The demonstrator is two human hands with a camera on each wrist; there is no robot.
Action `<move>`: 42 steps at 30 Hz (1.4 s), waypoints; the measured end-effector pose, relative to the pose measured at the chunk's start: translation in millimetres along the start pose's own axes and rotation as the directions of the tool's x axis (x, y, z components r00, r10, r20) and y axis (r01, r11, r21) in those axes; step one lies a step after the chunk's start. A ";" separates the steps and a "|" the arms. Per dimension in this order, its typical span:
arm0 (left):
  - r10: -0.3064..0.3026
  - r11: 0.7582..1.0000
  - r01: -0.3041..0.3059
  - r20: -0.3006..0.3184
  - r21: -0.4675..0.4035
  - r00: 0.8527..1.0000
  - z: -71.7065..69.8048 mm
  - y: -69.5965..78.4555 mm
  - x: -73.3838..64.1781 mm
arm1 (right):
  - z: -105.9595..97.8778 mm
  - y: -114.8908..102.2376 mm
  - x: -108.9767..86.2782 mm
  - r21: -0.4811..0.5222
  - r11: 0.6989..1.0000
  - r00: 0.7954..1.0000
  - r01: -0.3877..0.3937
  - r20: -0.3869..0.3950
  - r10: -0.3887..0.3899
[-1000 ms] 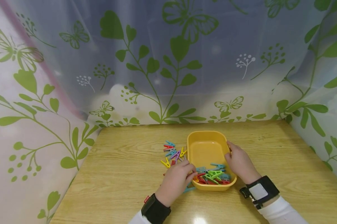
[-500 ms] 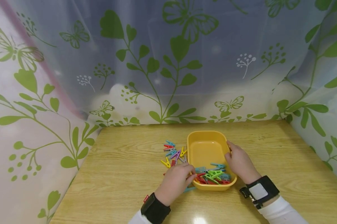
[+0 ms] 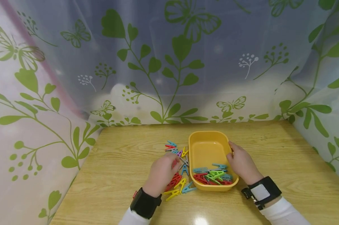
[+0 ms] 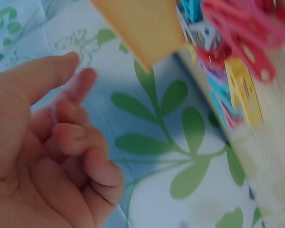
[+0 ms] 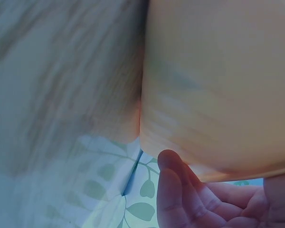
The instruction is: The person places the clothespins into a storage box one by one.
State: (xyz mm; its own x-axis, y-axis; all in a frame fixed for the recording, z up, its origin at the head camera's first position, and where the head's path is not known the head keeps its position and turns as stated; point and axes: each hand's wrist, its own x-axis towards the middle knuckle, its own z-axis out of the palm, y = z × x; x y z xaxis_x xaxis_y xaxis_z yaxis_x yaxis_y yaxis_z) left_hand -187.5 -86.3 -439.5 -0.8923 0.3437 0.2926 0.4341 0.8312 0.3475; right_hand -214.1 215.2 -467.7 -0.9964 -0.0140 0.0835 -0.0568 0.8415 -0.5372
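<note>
My right hand [image 3: 244,164] grips the right wall of a yellow plastic tub [image 3: 209,188]. In the right wrist view, its fingers [image 5: 173,190] lie against the outside of the tub near the rim. Inside the tub's near end is a heap of clothespins [image 3: 214,176] in blue, green and red. My left hand [image 3: 159,172] hovers over loose clothespins left of the tub. The left wrist view shows its fingers loosely bent, with nothing between thumb and forefinger. Red clothespins [image 4: 242,33] and a yellow clothespin [image 4: 242,90] lie apart from that hand. Some clothespins are hidden beneath it.
The tub and the loose clothespins stand on a wood-grain table [image 3: 124,150]. A curtain [image 3: 147,62] printed with leaves and butterflies rises at the table's back edge and along both sides. Both wrists wear black straps [image 3: 147,203].
My left hand has left the tub's left rim and moved left over the loose clothespins, uncovering yellow, red and blue ones. The right hand and the tub stay put.
</note>
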 end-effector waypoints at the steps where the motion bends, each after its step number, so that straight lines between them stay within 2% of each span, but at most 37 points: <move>1: -0.022 1.000 0.022 0.006 0.006 1.000 -2.5 -2.5 -0.1 | -0.2 -0.6 0.0 -0.002 1.000 1.000 0.001 -0.001 -0.001; 6: -0.091 0.995 0.089 0.056 0.040 0.994 -11.8 -14.1 -3.4 | -0.7 -1.9 0.6 -0.007 1.000 1.000 0.006 -0.004 -0.006; 11: -0.117 0.991 0.109 0.111 0.078 0.987 -14.3 -21.5 -5.5 | -1.1 -2.4 1.0 -0.011 1.000 1.000 0.013 -0.013 -0.013; 17: -0.149 0.987 0.136 0.189 0.081 0.971 -8.4 -26.2 -7.0 | -1.1 -0.9 1.4 -0.016 1.000 0.999 0.022 -0.023 -0.022; 22: -0.166 0.986 0.155 0.222 0.065 0.961 -1.3 -31.0 -6.8 | -2.4 0.1 1.3 -0.027 0.999 0.999 0.022 -0.034 -0.023; 27: -0.185 0.982 0.170 0.264 0.078 0.947 1.9 -32.4 -8.2 | -1.7 -0.1 -0.3 -0.015 1.000 1.000 0.016 -0.012 -0.017; 33: -0.187 0.981 0.168 0.264 0.091 0.946 4.9 -32.6 -10.4 | -0.4 -1.3 -1.9 -0.017 1.000 1.000 0.008 -0.004 -0.008; 42: -0.170 0.982 0.145 0.241 0.118 0.956 8.4 -34.5 -11.1 | -0.7 -1.8 -0.7 -0.019 1.000 1.000 0.002 -0.001 -0.002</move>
State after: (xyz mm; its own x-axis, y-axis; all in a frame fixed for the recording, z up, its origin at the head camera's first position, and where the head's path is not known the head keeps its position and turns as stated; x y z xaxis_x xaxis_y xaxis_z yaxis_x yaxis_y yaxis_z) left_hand -193.7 -115.1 -462.3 -0.9562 0.2925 0.0062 0.2826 0.9178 0.2788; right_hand -213.2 214.0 -466.2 -0.9963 -0.0151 0.0851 -0.0574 0.8515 -0.5212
